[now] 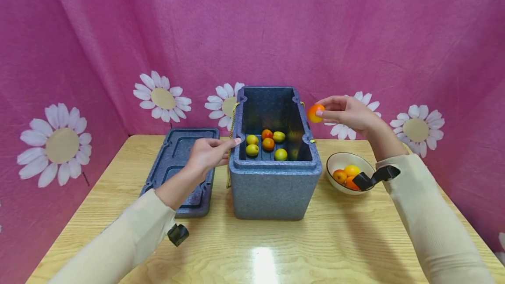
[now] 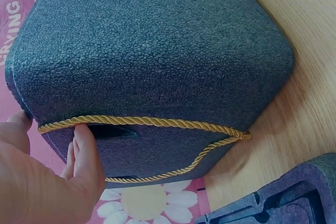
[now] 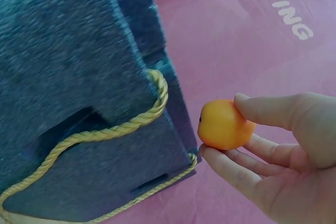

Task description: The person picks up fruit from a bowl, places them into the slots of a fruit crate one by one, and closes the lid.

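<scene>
A grey foam box (image 1: pixel 272 192) without its lid stands upright on the table. Inside it lie several small fruits, some yellow-green (image 1: pixel 281 154), some orange-red (image 1: pixel 268 144). At the box's left rim, my left hand (image 1: pixel 209 154) grips the edge, thumb on top and fingers against the outer wall by the yellow rope (image 2: pixel 168 122). My right hand (image 1: pixel 349 112) pinches a round orange-yellow fruit (image 3: pixel 223 124) between thumb and fingertips. It holds the fruit in the air just right of the box's right rim, above the level of the bowl.
Right of the box stands a cream bowl (image 1: pixel 333 161) with a dark rim, holding several orange and yellow fruits. The grey lid (image 1: pixel 171 143) lies on the table (image 1: pixel 118 192) to the left. Behind hangs a pink cloth (image 1: pixel 252 25) with white flowers.
</scene>
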Demonstrator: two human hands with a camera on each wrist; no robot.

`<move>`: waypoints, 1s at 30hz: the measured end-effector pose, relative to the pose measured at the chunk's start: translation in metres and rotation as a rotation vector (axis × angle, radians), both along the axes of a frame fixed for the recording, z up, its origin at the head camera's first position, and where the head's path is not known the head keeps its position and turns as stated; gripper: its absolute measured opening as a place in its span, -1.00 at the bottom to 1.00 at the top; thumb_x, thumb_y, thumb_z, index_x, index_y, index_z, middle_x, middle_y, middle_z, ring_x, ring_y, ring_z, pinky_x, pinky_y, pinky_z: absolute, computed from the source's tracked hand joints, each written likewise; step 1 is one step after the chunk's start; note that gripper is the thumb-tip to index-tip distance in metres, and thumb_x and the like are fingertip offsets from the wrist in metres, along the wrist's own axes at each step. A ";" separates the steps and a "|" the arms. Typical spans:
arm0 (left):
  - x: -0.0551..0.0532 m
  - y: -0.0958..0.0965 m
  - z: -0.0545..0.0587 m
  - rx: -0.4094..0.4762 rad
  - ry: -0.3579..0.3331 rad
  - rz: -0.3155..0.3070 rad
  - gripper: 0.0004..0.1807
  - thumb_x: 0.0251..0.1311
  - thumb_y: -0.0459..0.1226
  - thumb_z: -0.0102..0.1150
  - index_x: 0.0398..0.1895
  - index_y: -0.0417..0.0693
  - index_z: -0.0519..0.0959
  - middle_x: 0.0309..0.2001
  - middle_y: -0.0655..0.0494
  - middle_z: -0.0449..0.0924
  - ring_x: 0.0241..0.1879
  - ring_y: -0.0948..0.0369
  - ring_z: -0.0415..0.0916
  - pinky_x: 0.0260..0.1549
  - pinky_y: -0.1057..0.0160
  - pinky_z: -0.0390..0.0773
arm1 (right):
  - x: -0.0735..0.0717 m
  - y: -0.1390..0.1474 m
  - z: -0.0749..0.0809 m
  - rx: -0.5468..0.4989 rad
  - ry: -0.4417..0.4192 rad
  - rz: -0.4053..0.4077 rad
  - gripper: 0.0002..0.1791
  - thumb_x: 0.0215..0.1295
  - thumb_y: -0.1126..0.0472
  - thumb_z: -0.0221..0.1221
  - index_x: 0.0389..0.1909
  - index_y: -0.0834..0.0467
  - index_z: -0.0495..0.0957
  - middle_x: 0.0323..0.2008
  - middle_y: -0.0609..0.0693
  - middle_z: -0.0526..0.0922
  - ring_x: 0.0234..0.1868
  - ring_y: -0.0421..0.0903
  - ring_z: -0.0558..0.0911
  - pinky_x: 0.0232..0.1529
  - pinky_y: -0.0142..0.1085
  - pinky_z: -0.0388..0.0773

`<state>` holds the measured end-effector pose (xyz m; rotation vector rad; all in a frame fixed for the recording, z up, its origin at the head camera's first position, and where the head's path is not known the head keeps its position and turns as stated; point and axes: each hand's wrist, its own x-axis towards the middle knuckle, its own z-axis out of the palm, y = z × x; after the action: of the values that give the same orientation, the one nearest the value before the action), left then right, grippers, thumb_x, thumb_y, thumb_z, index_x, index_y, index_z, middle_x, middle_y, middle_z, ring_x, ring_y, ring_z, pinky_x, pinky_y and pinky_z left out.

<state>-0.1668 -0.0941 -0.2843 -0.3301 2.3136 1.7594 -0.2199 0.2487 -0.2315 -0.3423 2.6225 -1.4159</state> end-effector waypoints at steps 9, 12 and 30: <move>0.000 0.001 -0.001 -0.013 -0.003 0.002 -0.36 0.06 0.08 0.33 0.08 -0.17 0.53 0.17 -0.03 0.51 0.07 0.08 0.60 0.06 0.16 0.64 | -0.006 -0.016 0.023 0.025 0.003 0.007 -0.51 0.31 0.04 0.20 0.15 0.23 0.44 -0.32 -0.27 0.70 -0.22 -0.29 0.67 -0.09 -0.51 0.59; 0.000 0.001 -0.001 -0.014 -0.004 0.004 -0.37 0.07 0.08 0.33 0.07 -0.17 0.53 0.16 -0.03 0.50 0.07 0.08 0.60 0.06 0.15 0.64 | -0.010 -0.021 0.030 0.018 -0.016 0.021 -0.52 0.32 0.04 0.18 0.16 0.22 0.43 -0.30 -0.26 0.70 -0.20 -0.28 0.67 -0.06 -0.52 0.58; 0.002 0.001 0.002 -0.026 -0.002 0.002 -0.40 0.08 0.08 0.32 0.05 -0.16 0.55 0.16 -0.03 0.52 0.08 0.07 0.59 0.03 0.18 0.65 | -0.043 -0.061 0.053 -0.057 -0.142 0.091 -0.53 0.32 0.13 0.19 0.17 0.27 0.40 -0.19 -0.08 0.64 -0.17 -0.13 0.66 -0.15 -0.50 0.66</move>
<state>-0.1651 -0.0931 -0.2827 -0.3387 2.3375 1.7308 -0.2629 0.1880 -0.1788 -0.3499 2.4269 -1.4316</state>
